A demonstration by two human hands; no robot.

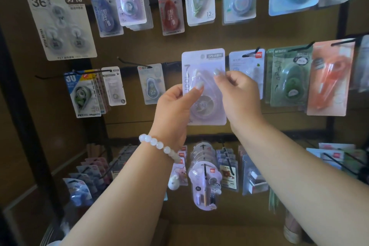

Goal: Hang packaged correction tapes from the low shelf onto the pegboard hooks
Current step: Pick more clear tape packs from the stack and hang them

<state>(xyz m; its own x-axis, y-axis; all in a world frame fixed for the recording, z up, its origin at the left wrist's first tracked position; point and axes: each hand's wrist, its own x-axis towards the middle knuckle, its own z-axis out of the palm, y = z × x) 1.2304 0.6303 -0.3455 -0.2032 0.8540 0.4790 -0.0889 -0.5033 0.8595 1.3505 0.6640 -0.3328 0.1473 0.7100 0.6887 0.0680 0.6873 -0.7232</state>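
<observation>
A brown backboard (pixel 155 46) filled the view, crossed by black horizontal rails (pixel 171 64) and framed by a dark upright post (pixel 24 94) at left. Soft, dim light fell evenly across it.

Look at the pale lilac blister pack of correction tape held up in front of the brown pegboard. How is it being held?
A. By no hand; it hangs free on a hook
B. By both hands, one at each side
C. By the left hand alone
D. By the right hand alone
B: the left hand pinches the pale lilac blister pack at its left edge, while the right hand grips its right side.
</observation>
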